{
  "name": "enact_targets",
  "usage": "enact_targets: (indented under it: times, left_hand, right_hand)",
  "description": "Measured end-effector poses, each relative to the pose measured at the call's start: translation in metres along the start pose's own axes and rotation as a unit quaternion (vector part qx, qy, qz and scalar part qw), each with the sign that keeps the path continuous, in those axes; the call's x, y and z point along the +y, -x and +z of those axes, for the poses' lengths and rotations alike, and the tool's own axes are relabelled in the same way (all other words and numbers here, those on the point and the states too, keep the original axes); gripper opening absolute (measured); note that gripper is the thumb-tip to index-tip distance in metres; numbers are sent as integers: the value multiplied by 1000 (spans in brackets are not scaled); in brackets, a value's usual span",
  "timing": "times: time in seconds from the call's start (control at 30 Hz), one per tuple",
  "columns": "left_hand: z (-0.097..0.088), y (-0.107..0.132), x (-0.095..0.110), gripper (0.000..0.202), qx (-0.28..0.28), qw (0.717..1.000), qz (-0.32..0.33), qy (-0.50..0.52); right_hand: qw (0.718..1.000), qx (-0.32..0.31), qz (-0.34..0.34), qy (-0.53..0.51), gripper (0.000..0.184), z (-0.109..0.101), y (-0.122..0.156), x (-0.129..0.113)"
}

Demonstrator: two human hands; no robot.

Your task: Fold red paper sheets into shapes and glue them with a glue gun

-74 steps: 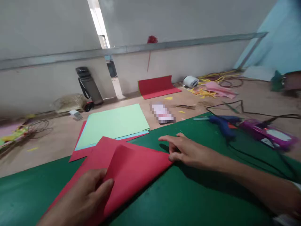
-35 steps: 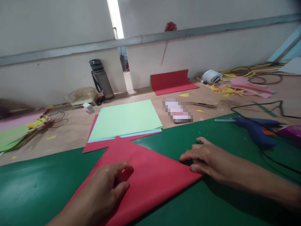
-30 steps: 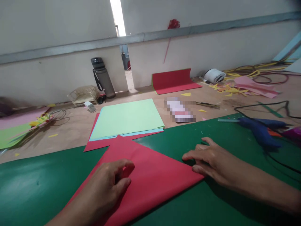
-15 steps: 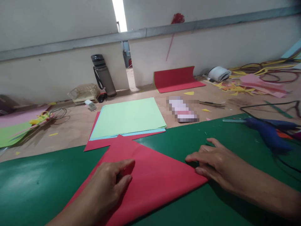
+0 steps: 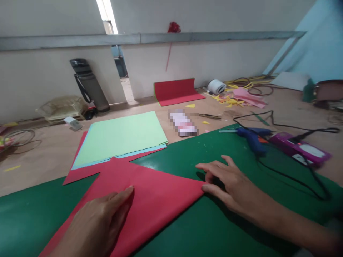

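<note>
A red paper sheet (image 5: 158, 192), folded into a triangle, lies on the green cutting mat (image 5: 214, 228). My left hand (image 5: 99, 225) rests flat on its lower left part, fingers stretched out along the paper. At the triangle's right corner sits my right hand (image 5: 227, 182), fingers spread, with the fingertips pressing the tip of the fold against the mat. Neither hand grips anything.
Behind the mat lies a stack of light green, blue and red sheets (image 5: 118, 139). A blue glue gun (image 5: 253, 137) with its black cord and a purple device (image 5: 300, 150) sit at the right. A dark bottle (image 5: 88, 85), a curled red sheet (image 5: 175, 92) and paper scraps (image 5: 238, 100) lie by the wall.
The raised flap of the red sheet has been laid down flat into a triangle. My left hand has gone from curled fingers to a flat palm. The view has swung to the right.
</note>
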State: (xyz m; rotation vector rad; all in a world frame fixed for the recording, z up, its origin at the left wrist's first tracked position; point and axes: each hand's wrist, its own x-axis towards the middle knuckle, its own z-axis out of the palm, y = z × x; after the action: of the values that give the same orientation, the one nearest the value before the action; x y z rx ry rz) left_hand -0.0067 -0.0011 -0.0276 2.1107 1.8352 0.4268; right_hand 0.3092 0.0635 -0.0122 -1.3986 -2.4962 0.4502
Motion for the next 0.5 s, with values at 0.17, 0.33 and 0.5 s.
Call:
enact_targets:
  times: [0.17, 0.33, 0.5]
  left_hand:
    - [14, 5, -23, 37, -9, 997, 52, -52]
    - [20, 10, -34, 37, 8, 996, 64, -66]
    - [19, 9, -33, 38, 4, 995, 74, -61]
  right_hand:
    - [999, 40, 5, 20, 20, 3, 15, 1]
    - [958, 192, -120, 173, 33, 13, 26, -2]
    - [927, 153, -295, 175, 47, 14, 24, -26]
